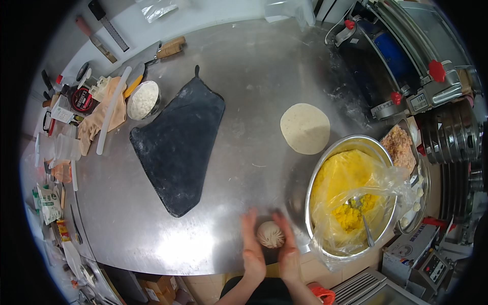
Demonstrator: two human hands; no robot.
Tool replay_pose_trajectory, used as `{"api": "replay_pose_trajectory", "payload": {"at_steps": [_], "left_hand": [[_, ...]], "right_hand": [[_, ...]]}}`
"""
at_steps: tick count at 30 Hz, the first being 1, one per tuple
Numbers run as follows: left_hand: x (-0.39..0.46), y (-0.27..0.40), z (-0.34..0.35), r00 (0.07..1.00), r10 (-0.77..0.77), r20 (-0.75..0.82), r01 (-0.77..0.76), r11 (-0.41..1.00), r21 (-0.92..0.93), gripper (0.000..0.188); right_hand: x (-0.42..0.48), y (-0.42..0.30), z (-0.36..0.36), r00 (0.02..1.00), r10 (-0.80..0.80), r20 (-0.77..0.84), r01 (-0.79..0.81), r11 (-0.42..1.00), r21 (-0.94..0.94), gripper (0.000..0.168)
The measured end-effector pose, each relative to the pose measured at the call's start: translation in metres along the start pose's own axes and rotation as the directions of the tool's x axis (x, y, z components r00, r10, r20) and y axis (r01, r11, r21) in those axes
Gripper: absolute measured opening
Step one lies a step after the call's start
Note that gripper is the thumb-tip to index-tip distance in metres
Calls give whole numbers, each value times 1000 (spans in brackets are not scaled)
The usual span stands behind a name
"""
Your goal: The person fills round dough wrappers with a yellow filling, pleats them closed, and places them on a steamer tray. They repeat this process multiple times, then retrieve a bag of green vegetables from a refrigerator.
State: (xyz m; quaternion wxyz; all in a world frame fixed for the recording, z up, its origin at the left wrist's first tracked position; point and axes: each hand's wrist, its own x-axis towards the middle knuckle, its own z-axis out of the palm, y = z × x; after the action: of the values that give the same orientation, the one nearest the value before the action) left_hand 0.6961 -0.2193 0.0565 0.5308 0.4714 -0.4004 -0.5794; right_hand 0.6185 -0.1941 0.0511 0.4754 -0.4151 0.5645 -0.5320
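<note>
A pleated dough bun (271, 234) rests near the front edge of the steel table. My left hand (253, 248) stands on its left side and my right hand (286, 248) on its right, both with fingers extended forward. The palms flank the bun very closely; blurred fingertips leave it unclear how firmly they touch it. Farther forward lies a flat round dough wrapper (305, 129). To the right, a large metal bowl (308, 198) holds yellow filling (345, 171) under clear plastic film, with a metal spoon (367, 230) in it.
A black mat (179, 148) lies left of centre, beside a bowl of white flour (144, 100). Bottles, a cloth glove (103, 114) and a white rod (113, 110) crowd the left edge. A roller machine (400, 65) stands at the far right, near a tray of minced filling (398, 146).
</note>
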Motion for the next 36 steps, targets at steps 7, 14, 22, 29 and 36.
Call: {"api": "replay_pose_trajectory", "payload": {"at_steps": [7, 14, 22, 29, 36], "left_hand": [[-5, -1, -3, 1000, 4, -10, -4, 1000, 0, 91], [-9, -6, 4, 1000, 3, 14, -2, 1000, -23, 88], [-15, -3, 7, 999, -23, -24, 22, 999, -32, 86], [-21, 1, 3, 990, -37, -136, 40, 999, 24, 76], [-28, 8, -24, 964, 11, -266, -8, 1000, 14, 64]], "right_hand": [[1, 2, -5, 999, -3, -33, 4, 1000, 14, 85], [3, 3, -8, 999, 39, 2, -39, 997, 63, 94], [2, -4, -9, 996, 87, -4, -86, 987, 139, 94], [-9, -13, -14, 998, 39, -50, -43, 995, -95, 61], [-20, -123, -77, 910, -364, 198, 413, 753, -512, 10]]}}
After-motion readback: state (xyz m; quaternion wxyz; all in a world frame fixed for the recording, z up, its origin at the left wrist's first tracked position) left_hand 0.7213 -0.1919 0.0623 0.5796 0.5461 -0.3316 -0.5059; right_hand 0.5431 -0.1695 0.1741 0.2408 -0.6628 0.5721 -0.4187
